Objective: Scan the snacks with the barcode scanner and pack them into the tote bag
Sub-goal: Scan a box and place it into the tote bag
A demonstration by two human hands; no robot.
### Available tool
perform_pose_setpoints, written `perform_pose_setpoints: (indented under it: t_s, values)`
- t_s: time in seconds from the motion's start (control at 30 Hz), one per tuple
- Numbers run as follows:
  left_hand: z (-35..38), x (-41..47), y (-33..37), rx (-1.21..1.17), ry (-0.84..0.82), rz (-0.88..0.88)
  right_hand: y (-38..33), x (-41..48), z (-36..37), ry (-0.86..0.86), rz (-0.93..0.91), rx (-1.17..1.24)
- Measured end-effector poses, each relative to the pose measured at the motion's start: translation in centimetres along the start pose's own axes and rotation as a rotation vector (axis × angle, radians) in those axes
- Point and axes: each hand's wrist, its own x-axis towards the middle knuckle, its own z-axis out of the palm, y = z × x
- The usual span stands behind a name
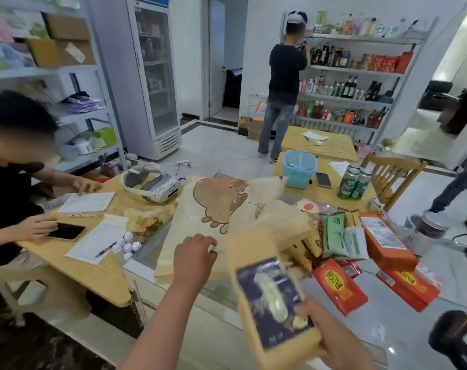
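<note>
No legible txt; Chinese chars on red pack (339, 285), green cans (354, 182) unreadable.

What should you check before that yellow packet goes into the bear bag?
1. Right hand grips the yellow snack packet firmly: ok.
2. Left hand holds the tote bag by its near edge: ok.
3. Bag mouth open wide enough for the packet: cannot tell, the picture is blurred there.
4. Packet already scanned: cannot tell.
5. Barcode scanner out of the way, off to the right: ok.
</note>
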Motion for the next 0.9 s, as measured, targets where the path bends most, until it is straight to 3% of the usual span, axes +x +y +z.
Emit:
perform_pose_setpoints:
  t_s: [0.07, 0.17, 0.27, 0.37, 0.47, 0.67, 0.9]
  values:
    - [-0.8, 1.2, -0.4, -0.058, 0.100, 0.030, -0.5, 2.3, 0.0, -0.081, 0.078, -0.297]
    - [-3.7, 3.0, 0.4, -0.088, 0.304, 0.042, -2.7, 5.5, 1.6, -0.176, 0.076, -0.535]
    - [-6.9, 5.1, 1.5, -0.041, 0.431, 0.066, -5.8, 7.3, 4.2, -0.220, -0.040, -0.367]
    - [-8.9, 6.8, 2.5, 0.010, 0.484, 0.061, -7.9, 8.7, 6.9, -0.138, -0.211, -0.060]
    - [-9.5, 8.1, 3.5, 0.048, 0.496, 0.070, -8.4, 10.5, 8.6, -0.086, -0.210, 0.139]
    - [-11.4, 11.0, 4.1, 0.022, 0.507, 0.180, -5.6, 14.2, 10.0, -0.029, -0.049, 0.042]
    - [-13.8, 14.5, 3.5, -0.019, 0.540, 0.369, -7.8, 15.5, 12.9, 0.030, -0.135, -0.048]
